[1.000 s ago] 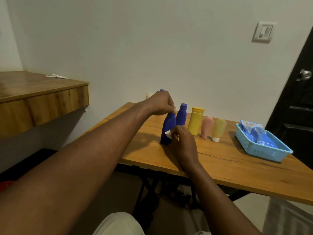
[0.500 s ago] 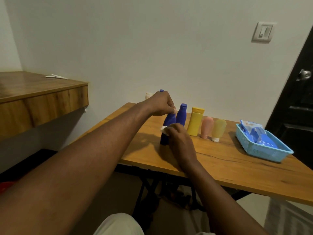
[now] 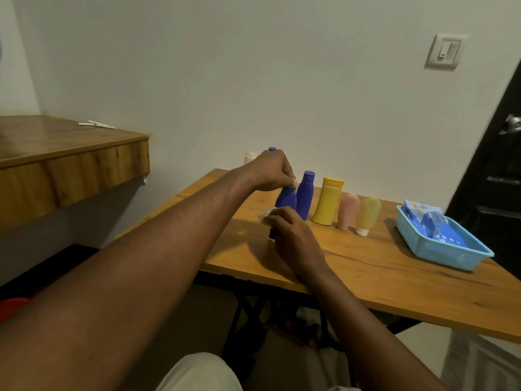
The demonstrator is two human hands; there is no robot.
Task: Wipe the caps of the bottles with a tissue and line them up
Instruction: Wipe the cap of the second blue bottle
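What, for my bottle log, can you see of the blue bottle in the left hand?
The blue bottle is plain, smooth, plastic-looking, with a body narrowing upward. Its top and cap are hidden by the left hand, which grips it there. The right hand, holding a tissue, covers its lower part. It seems to stand on the table at the row's left end, close beside a second blue bottle; whether they touch is unclear.

Single head-worn wide-angle view, facing forward and down along both forearms. Left hand (image 3: 272,172) and right hand (image 3: 296,238) near, mid-frame. Desk (image 3: 394,277) spreads right of hands; wall (image 3: 282,80) beyond them; knee (image 3: 197,373) below, at bottom edge.
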